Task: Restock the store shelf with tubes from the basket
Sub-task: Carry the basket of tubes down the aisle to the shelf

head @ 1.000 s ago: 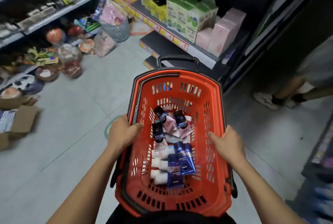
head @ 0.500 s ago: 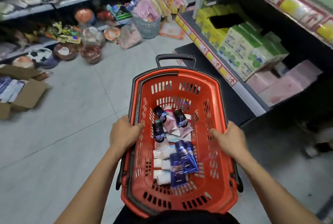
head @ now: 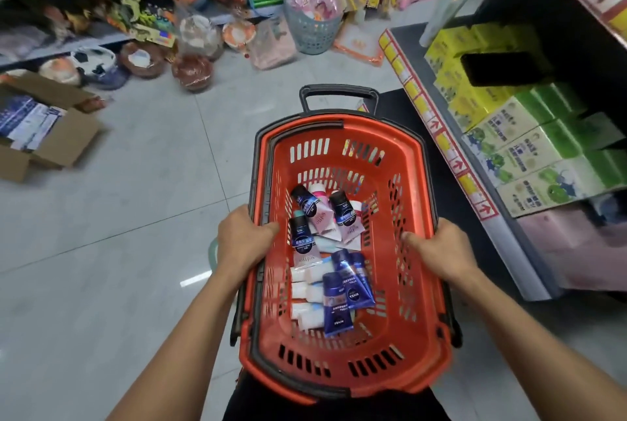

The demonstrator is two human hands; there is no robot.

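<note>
A person is holding a red basket (head: 342,366) out in front of the body, above a pale tiled floor (head: 112,217). The left hand (head: 242,239) is clenching the basket's left rim, fingers curling over the edge into the inside. The right hand (head: 441,251) is gripping the basket's right rim in the same way, so each grip is closed on the basket itself, not on any tube.

The tubes (head: 327,261) are lying loose on the basket's bottom, in a jumbled heap between the two hands. Toward the basket's far end, dark-capped pink tubes (head: 319,217) are overlapping one another. Nearer the body, blue tubes (head: 339,302) are resting across several white-capped ones (head: 305,291).

A black handle (head: 339,91) is standing up at the basket's far end. To the right of the basket, a store shelf (head: 451,156) is running away from the viewer, carrying green and yellow boxes (head: 529,156). Left of the basket, an open cardboard box (head: 51,142) is sitting on the floor. Beyond the basket, bagged goods and a grey-blue bin (head: 312,34) are crowding the floor.
</note>
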